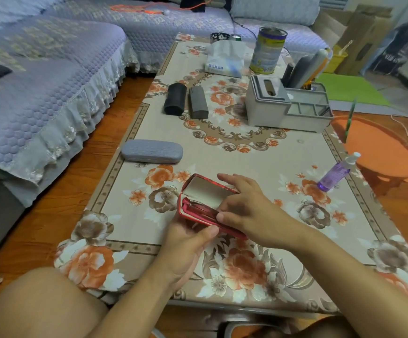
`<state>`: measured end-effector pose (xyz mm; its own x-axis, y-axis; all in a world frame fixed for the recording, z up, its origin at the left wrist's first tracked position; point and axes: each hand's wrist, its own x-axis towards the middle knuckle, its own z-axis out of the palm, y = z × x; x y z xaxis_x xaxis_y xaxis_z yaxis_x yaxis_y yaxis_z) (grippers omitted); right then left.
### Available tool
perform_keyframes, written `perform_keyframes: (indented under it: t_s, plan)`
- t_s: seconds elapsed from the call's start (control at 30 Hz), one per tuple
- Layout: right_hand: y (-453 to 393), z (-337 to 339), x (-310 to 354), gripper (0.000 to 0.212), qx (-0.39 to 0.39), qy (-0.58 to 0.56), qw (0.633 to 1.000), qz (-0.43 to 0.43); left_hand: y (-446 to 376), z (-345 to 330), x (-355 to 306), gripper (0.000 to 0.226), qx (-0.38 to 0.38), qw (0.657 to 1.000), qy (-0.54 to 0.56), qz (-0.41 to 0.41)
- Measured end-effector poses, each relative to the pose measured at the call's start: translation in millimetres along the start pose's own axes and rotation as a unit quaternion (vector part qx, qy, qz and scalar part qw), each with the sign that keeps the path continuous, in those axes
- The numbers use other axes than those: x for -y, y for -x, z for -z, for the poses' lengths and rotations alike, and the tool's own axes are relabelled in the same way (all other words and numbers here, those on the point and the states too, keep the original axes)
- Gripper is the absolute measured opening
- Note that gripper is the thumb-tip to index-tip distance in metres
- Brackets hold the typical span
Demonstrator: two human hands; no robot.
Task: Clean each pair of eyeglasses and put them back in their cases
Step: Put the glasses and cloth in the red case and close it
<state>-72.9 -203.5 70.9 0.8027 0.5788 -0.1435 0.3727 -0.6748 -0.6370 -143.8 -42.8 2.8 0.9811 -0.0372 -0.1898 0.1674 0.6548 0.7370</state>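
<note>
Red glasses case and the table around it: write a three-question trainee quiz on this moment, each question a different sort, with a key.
1. True or false: the red case lies shut on the table.
2. Which hand grips the red case from below? A) left hand B) right hand C) neither
3. Fill in: besides the red one, ___ closed cases lie on the table: the grey case, the black case and the dark grey case.

Key
1. False: its lid stands open, with glasses inside.
2. A; the right hand rests its fingers on the lid and front edge.
3. Three.
</note>
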Motion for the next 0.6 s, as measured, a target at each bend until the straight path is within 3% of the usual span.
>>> perform_keyframes:
  t_s: [0.33, 0.47, 0.6]
  plan:
    - [1, 3, -3, 0.008, 0.032, 0.021, 0.999, 0.014, -1, 1, 1, 0.054, 0.001, 1.0, -0.004, 0.007]
    - [8, 8, 5, 0.018, -0.041, -0.047, 0.998, 0.002, -3, 4, 2, 0.047, -0.008, 0.999, -0.026, -0.03]
    - [21, 21, 12, 0.011, -0.118, -0.109, 0.986, -0.045, -9, 9, -2, 0.049, -0.069, 0.974, -0.178, -0.12]
